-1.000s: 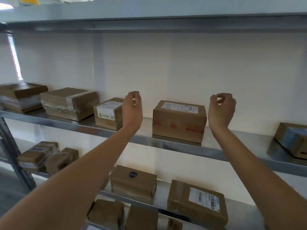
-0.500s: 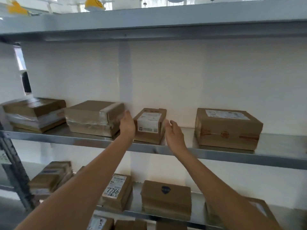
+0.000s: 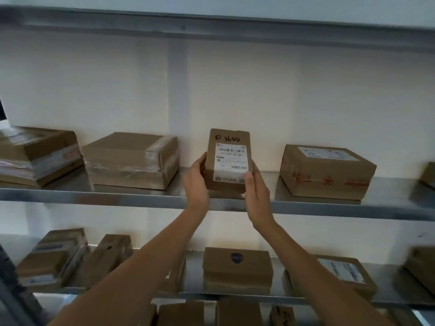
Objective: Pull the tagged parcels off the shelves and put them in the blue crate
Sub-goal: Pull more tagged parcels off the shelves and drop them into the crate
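On the upper shelf point(image 3: 141, 196), far left of the held parcel, sits a taped stack of boxes point(image 3: 35, 156); nearer it, a wrapped box point(image 3: 131, 161). The left hand point(image 3: 195, 182) cups the small labelled parcel point(image 3: 229, 161) on one edge, and the right hand point(image 3: 256, 191) wraps the other, thumb on the label; the grip of both is curled round it, tipped upright just above the shelf. To the parcel's right rests a bigger labelled box point(image 3: 327, 171). No blue crate shows, so I judge this pick barely begun: carrying and dropping remain, with more parcels below.
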